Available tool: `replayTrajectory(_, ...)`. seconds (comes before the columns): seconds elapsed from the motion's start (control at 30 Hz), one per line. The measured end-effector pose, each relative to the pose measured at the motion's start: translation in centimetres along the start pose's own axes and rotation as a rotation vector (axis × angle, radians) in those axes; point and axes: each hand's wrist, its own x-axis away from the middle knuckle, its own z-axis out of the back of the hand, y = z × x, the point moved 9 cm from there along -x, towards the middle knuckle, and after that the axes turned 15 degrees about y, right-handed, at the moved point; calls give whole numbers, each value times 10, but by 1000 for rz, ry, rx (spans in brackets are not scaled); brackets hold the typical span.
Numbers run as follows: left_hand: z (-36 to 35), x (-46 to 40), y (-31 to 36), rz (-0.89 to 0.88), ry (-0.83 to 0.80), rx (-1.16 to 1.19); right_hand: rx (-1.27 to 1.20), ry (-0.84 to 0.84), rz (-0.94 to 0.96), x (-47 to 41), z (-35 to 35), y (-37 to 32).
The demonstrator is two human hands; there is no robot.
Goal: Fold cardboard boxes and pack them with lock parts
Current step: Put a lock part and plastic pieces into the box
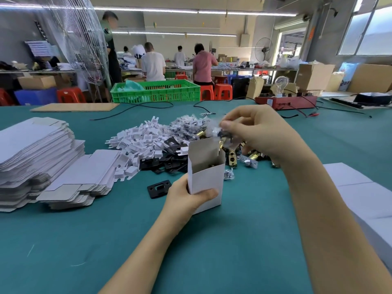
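head view: left hand (186,198) gripping white box (206,176) near its base, thumb lying across front, box standing upright and open on green table (233,240). right hand (256,132) hovering over box mouth, fingers pinching clear bag (218,132) of parts, bag hanging partly into opening. parts pile (169,143) sitting just behind box. flat box stack (36,158) lying at left. lone black plate (159,188) lying just left of left hand.

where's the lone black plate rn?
Head view: the black plate lies flat on the green table, just left of the left hand holding the open box.
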Motion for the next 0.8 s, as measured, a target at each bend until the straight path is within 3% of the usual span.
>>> replayTrajectory(0.13,1,-1,-2,14,0,15,111,-167,89,13,-22,-18)
replayTrajectory(0.27,2,-3,-5,25,14,30,430,-187,255,14,-34,-22)
replayTrajectory(0.43,1,-3,-7,27,8,42,409,-74,363,16,-41,-32)
replayTrajectory(0.57,2,-3,-7,29,5,55,370,-200,324,22,-53,-28)
replayTrajectory(0.8,-1,-1,0,-6,-10,77,401,-225,304,19,-50,-22)
